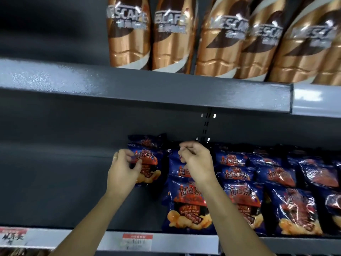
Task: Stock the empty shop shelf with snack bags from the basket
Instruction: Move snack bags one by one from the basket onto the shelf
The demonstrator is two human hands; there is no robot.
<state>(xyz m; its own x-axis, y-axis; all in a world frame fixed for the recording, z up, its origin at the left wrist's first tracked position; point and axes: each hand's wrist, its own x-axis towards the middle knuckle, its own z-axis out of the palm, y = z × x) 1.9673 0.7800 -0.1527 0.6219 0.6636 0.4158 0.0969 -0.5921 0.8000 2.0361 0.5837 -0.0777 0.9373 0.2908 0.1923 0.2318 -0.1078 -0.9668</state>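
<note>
Head cam is looking into the shelf (55,182) from close up, both arms reaching in. The left hand (124,169) is curled round the left edge of the end bag (147,163), thumb on the front, so it's holding that one upright. Another blue bag stands right behind it at 12 o'clock, which I'd guess is what it's being leaned against. The right hand (198,164) has its fingertips bunched at the top of the next bag over (180,171), just beside the first at 3 o'clock. It looks like a pinch on the top seam, probably to keep that column from flopping while the new one gets squared up.

From the middle of the shelf out to 3 o'clock it's packed with the same blue barbecue snack bags (276,182), overlapping front to back like roof tiles so every label shows. From the hands out to 9 o'clock the deck is bare grey, so I'd say roughly half is left to fill. The basket isn't in shot at all.

At 12 o'clock the upper shelf (147,85) carries a row of coffee bottles (173,37), well apart from the work. A price tag (137,241) sits on the front rail at 6 o'clock.

These bags are puffy and slick, so letting go too early likely tips the end one toward the bare side.
</note>
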